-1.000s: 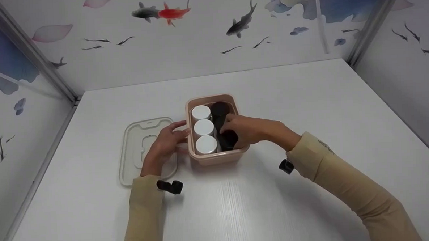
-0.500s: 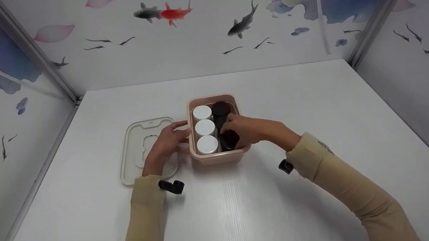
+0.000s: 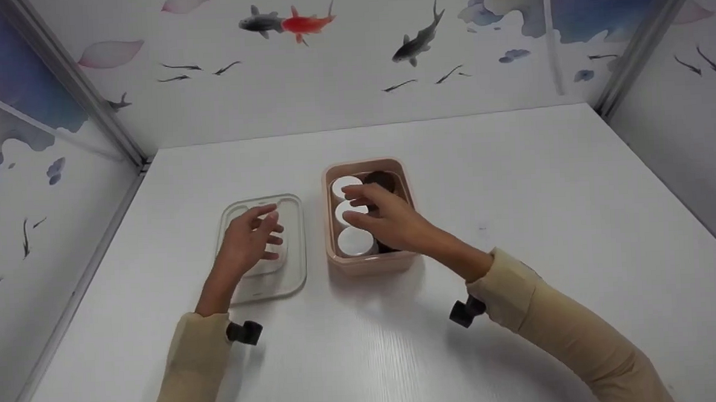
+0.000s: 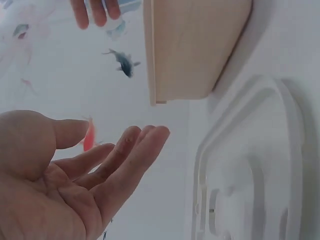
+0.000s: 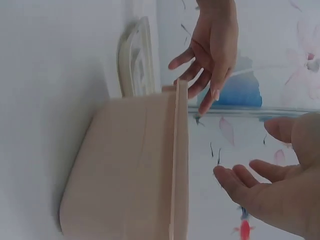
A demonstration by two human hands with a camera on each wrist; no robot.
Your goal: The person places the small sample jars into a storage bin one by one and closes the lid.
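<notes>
A pink plastic box [image 3: 373, 265] stands mid-table, with white-capped bottles [image 3: 356, 242] in a row along its left side and dark round-topped ones [image 3: 380, 180] along its right. Over the box hovers my right hand [image 3: 389, 221], fingers loosely spread and holding nothing; it hides part of the dark row. My left hand [image 3: 248, 242] is raised above the pale translucent lid [image 3: 292, 282], which lies flat left of the box. In the left wrist view its fingers [image 4: 132, 160] are relaxed, apart from box and lid.
The white table [image 3: 364, 346] is bounded by a back wall [image 3: 305, 94] printed with fish, plus side walls. A small black camera hangs at each wrist, the left one [image 3: 245, 333] and the right one [image 3: 467, 311]. A faint small mark [image 3: 482, 227] shows right of the box.
My left hand has left the box's side and moved left over the lid. The right hand has come up out of the box, its fingers opened. The head view has shifted slightly.
</notes>
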